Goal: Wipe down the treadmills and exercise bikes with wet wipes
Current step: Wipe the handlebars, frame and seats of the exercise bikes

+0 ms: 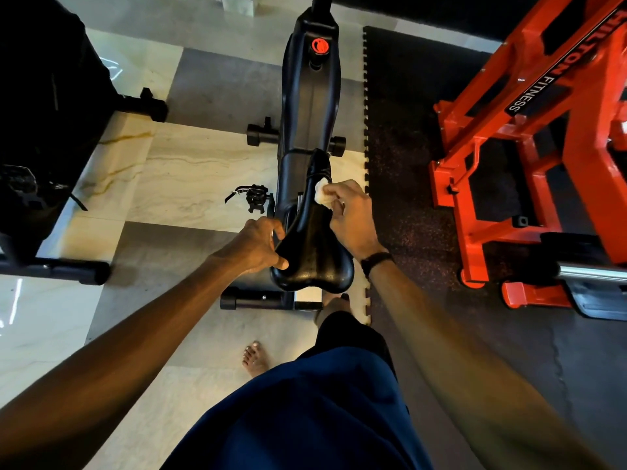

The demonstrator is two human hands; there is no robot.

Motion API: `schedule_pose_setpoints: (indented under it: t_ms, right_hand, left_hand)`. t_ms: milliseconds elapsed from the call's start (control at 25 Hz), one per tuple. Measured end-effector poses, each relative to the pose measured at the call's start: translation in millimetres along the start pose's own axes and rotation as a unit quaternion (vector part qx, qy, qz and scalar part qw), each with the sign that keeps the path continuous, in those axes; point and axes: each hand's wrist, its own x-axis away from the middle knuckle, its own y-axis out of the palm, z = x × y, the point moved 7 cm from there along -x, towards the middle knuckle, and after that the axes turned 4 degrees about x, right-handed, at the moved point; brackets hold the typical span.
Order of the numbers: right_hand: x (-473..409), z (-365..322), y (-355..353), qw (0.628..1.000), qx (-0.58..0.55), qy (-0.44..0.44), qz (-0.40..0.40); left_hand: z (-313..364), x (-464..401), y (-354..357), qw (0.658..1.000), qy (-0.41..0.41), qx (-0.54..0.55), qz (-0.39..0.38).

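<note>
Head camera view, looking steeply down along both of my bare forearms at a black exercise bike [310,96] seen from behind the seat. Its black saddle [314,256] sits at the centre of the picture, wide end toward me, narrow nose pointing away.

My left hand [259,244] grips the left rear edge of the saddle, fingers [276,232] curled around the rim and the thumb lying on top. My right hand [351,217] is at the right side of the saddle's nose, its fingers bunched around a crumpled white wet wipe [321,193] and holding it against the saddle. A dark band [375,261] circles the right wrist.

On the bike's frame ahead of the saddle is a red round knob [319,46]. A pedal [254,196] with a strap sticks out on the left, and black stabiliser bars cross the floor in front and behind.

The bike stands on a pale marble floor [190,171]. Just to its right begins a dark rubber mat [407,198] with a jigsaw edge, and on that mat is an orange weight machine [529,147] lettered "FITNESS". A second black machine [44,130] fills the left edge.

My bare feet and dark blue shorts [305,418] show at the bottom.
</note>
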Motion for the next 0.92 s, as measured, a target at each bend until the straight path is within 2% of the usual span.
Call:
schedule_pose_setpoints:
  t_ms: [160, 360, 520, 600, 680, 920]
  right_hand:
    - [69, 3, -4, 0.997, 0.045, -0.058, -0.038]
    - [129, 25, -12, 0.995, 0.067, -0.032, -0.068]
    - [54, -2, 5, 0.990, 0.083, -0.089, -0.068]
    - [1, -15, 11, 0.992, 0.086, -0.079, -0.052]
    - [-14, -22, 15, 0.994, 0.081, -0.066, -0.039]
    - [131, -15, 21, 0.981, 0.102, -0.073, -0.147]
  left_hand:
    - [-1, 1, 2, 1.000, 0.015, 0.003, 0.000]
    - [-2, -1, 3, 1.000, 0.018, 0.009, -0.001]
    - [-4, -3, 4, 1.000, 0.007, 0.006, 0.009]
    - [-3, 0, 5, 1.000, 0.013, 0.014, 0.012]
    - [-7, 2, 5, 0.999, 0.014, 0.028, 0.020]
    - [-22, -5, 10, 0.998, 0.009, 0.039, 0.045]
